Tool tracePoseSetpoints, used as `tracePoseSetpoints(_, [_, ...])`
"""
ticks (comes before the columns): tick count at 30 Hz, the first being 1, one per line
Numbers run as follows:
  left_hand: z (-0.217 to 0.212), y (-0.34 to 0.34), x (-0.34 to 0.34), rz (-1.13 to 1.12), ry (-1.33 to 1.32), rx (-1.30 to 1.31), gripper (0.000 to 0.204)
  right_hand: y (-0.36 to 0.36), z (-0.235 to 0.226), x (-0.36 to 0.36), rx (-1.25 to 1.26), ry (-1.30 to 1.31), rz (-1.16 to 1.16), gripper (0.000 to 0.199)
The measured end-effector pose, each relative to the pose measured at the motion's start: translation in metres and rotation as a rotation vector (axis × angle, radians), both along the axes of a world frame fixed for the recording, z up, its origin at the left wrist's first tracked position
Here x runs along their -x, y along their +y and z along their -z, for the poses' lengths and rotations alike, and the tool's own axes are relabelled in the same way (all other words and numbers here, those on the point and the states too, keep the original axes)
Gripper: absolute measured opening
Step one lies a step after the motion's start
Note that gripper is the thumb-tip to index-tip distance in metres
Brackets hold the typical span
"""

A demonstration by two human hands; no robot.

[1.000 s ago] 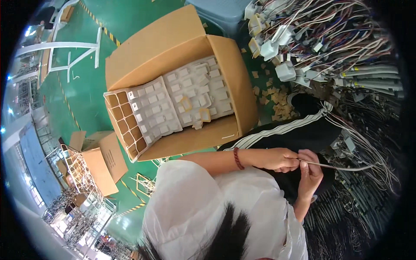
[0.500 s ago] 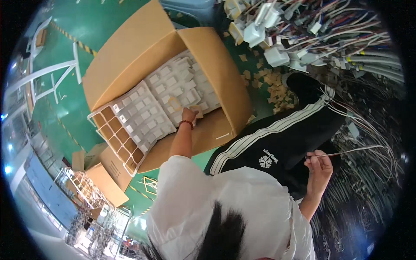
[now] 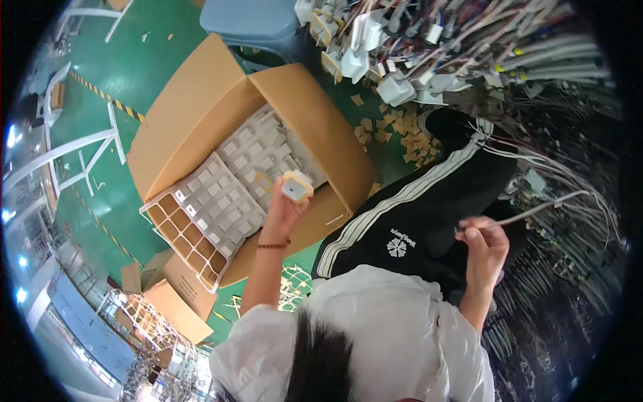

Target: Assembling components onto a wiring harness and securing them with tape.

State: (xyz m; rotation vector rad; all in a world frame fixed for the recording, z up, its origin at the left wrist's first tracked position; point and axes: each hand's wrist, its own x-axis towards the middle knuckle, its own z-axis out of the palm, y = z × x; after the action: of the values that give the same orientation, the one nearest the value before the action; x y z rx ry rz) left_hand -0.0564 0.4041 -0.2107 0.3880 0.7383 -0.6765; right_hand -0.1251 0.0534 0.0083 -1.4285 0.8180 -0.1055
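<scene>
Over the near side of the open cardboard box (image 3: 315,110), the left hand (image 3: 287,212) is gripping a white plastic piece with a yellowish rim (image 3: 295,189), holding it up in front of the rows of white parts (image 3: 207,184). Above the black trousers (image 3: 429,214), the right hand (image 3: 487,246) is pinching a thin grey cable (image 3: 540,210) near its end, while tan scraps (image 3: 410,137) are lying on the green floor (image 3: 94,218) past the box.

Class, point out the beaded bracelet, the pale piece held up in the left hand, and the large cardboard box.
Beaded bracelet (image 3: 272,246): head view, its beads.
Pale piece (image 3: 297,189): head view, its face.
Cardboard box (image 3: 317,127): head view, its right flap.
</scene>
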Motion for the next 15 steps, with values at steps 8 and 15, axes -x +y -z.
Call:
tracePoseSetpoints(8, [-0.143,-0.169,-0.02,0.374,-0.6,0.46,0.051,0.015,-0.03,-0.023,-0.053,-0.316,-0.126,0.013])
tracePoseSetpoints(15, [-0.18,-0.224,-0.02,0.816,-1.18,-0.32,0.039,-0.014,-0.039,0.021,0.073,-0.47,0.204,0.012])
